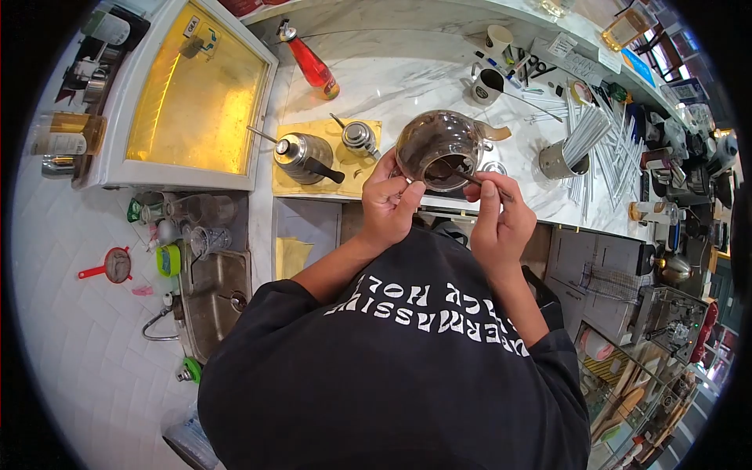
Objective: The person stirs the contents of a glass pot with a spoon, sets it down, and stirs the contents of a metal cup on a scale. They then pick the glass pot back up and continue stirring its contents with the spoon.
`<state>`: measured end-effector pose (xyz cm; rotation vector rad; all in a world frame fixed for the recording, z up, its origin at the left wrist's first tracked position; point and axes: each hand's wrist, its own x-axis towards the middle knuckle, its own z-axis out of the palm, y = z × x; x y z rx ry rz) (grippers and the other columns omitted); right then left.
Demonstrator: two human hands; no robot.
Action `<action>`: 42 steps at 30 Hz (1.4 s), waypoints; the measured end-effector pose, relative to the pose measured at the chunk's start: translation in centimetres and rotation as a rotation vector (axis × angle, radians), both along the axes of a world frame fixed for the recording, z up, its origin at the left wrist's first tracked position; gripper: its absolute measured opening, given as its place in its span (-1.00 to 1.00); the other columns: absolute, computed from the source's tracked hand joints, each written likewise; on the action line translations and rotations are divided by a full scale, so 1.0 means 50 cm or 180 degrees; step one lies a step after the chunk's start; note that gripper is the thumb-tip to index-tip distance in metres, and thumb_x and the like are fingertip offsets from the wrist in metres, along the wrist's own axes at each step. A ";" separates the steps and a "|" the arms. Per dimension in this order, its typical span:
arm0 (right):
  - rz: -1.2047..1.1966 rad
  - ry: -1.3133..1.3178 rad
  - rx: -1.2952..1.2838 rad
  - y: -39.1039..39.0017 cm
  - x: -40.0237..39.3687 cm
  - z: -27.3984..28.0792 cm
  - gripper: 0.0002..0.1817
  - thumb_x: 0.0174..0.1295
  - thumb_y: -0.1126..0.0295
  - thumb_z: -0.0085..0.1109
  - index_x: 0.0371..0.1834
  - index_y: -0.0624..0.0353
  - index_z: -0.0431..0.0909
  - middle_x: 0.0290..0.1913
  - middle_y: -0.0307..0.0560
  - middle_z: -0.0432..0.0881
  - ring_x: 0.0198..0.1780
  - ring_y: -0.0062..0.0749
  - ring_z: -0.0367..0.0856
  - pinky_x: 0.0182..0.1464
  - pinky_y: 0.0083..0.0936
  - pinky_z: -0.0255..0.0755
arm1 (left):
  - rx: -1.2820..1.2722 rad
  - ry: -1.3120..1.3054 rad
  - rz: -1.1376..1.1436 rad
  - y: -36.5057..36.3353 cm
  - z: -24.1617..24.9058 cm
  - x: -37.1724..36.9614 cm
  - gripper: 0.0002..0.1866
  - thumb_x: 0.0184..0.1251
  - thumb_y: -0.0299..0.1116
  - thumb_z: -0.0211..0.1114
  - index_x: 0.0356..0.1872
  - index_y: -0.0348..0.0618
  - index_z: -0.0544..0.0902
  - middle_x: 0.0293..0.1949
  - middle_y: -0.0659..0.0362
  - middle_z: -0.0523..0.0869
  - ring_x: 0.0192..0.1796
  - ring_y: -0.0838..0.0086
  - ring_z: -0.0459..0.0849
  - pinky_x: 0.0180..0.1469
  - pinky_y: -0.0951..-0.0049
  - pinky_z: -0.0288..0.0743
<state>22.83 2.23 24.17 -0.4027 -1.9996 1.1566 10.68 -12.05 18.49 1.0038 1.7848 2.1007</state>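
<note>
My left hand (pixel 391 205) grips a round glass teapot (pixel 439 139) from the left, the thumb near its rim. The pot is tilted so its round mouth faces me, and its glass looks dark brown. My right hand (pixel 501 219) is closed on a slim dark-handled tool (pixel 472 178), whose tip reaches the mouth of the pot; the kind of tip is not clear. Left of the pot, a steel gooseneck kettle (pixel 304 157) and a smaller steel pot (pixel 359 139) stand on a yellow cloth (pixel 286 186).
A red bottle (pixel 312 64) stands behind the kettle. To the right are a mug (pixel 486 86), a metal canister of straws (pixel 558 159) and loose straws (pixel 615 168). A lit yellow cabinet (pixel 200 94) borders the counter on the left, above a sink (pixel 215 301).
</note>
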 end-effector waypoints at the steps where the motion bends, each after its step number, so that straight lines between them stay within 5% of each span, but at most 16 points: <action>1: -0.0016 -0.0020 -0.0114 -0.001 0.001 0.000 -0.86 0.53 0.56 0.18 0.02 0.35 0.68 -0.36 -0.05 0.80 -0.33 -0.39 0.73 -0.24 -0.49 0.57 | 0.0005 0.0008 0.0002 0.001 0.000 0.001 -0.74 0.51 -0.40 0.36 -0.21 -0.50 0.77 0.35 -0.23 0.57 0.21 0.28 0.65 0.24 0.37 0.50; 6: -0.0065 0.0001 -0.0814 -0.004 0.005 0.004 -0.80 0.62 0.47 0.10 0.04 0.38 0.67 -0.33 -0.03 0.82 -0.31 -0.50 0.77 -0.22 -0.55 0.61 | 0.0043 0.0052 -0.0079 0.004 -0.001 0.006 -0.76 0.51 -0.42 0.35 -0.17 -0.51 0.77 0.36 -0.22 0.56 0.24 0.27 0.64 0.30 0.34 0.47; 10: -0.0072 -0.0007 -0.0833 -0.005 0.012 -0.001 -0.80 0.62 0.46 0.11 0.05 0.37 0.67 -0.34 -0.03 0.82 -0.31 -0.50 0.78 -0.22 -0.55 0.62 | -0.0017 0.0046 0.0043 0.011 0.016 0.019 -0.66 0.54 -0.41 0.28 -0.49 -0.42 0.67 0.29 -0.13 0.59 -0.02 0.46 0.66 -0.20 0.55 0.51; 23: 0.0066 0.0086 -0.1386 -0.005 0.026 -0.001 -0.76 0.67 0.39 0.07 0.07 0.36 0.66 -0.30 -0.05 0.81 -0.28 -0.53 0.74 -0.17 -0.58 0.59 | 0.0076 0.0056 0.0031 0.014 0.018 0.033 -0.63 0.54 -0.39 0.29 -0.52 -0.42 0.65 0.26 -0.15 0.60 0.02 0.42 0.65 -0.14 0.50 0.52; 28: 0.0133 0.0228 -0.1830 -0.002 0.018 -0.005 -0.71 0.70 0.33 0.05 0.13 0.37 0.62 -0.26 -0.05 0.79 -0.25 -0.54 0.71 -0.13 -0.59 0.57 | -0.0123 -0.0061 -0.0039 -0.001 0.007 0.025 -0.77 0.52 -0.46 0.34 -0.20 -0.53 0.76 0.38 -0.22 0.54 0.28 0.26 0.63 0.31 0.35 0.48; 30: 0.0078 0.0233 -0.1884 0.005 0.016 -0.009 -0.71 0.70 0.32 0.05 0.13 0.37 0.61 -0.26 -0.04 0.78 -0.26 -0.53 0.70 -0.13 -0.58 0.57 | -0.0086 -0.0099 0.0070 0.005 0.009 0.024 -0.77 0.51 -0.45 0.35 -0.24 -0.51 0.76 0.36 -0.22 0.57 0.26 0.26 0.65 0.29 0.36 0.49; 33: -0.0091 0.0270 -0.1912 0.017 0.013 -0.014 -0.71 0.70 0.32 0.05 0.13 0.38 0.61 -0.26 -0.03 0.78 -0.27 -0.53 0.70 -0.13 -0.57 0.57 | -0.0404 0.0430 0.0312 0.018 -0.011 0.011 -0.66 0.56 -0.41 0.31 -0.45 -0.46 0.67 0.20 -0.05 0.63 -0.07 0.50 0.62 -0.28 0.55 0.51; 39: -0.0246 0.0359 -0.1914 0.044 0.008 -0.008 -0.71 0.70 0.34 0.03 0.10 0.40 0.61 -0.24 0.01 0.79 -0.30 -0.51 0.70 -0.13 -0.55 0.57 | -0.0493 0.0108 0.0352 0.027 -0.034 0.009 -0.70 0.58 -0.40 0.32 -0.35 -0.48 0.72 0.26 -0.03 0.65 -0.09 0.56 0.64 -0.26 0.57 0.53; 42: -0.0274 0.0473 -0.1916 0.064 0.009 -0.003 -0.71 0.69 0.34 0.04 0.09 0.40 0.62 -0.26 0.02 0.79 -0.31 -0.49 0.71 -0.13 -0.55 0.56 | -0.0441 -0.0293 0.0513 0.029 -0.032 0.006 -0.67 0.51 -0.38 0.39 -0.48 -0.41 0.70 0.26 -0.17 0.67 0.09 0.34 0.70 0.05 0.41 0.54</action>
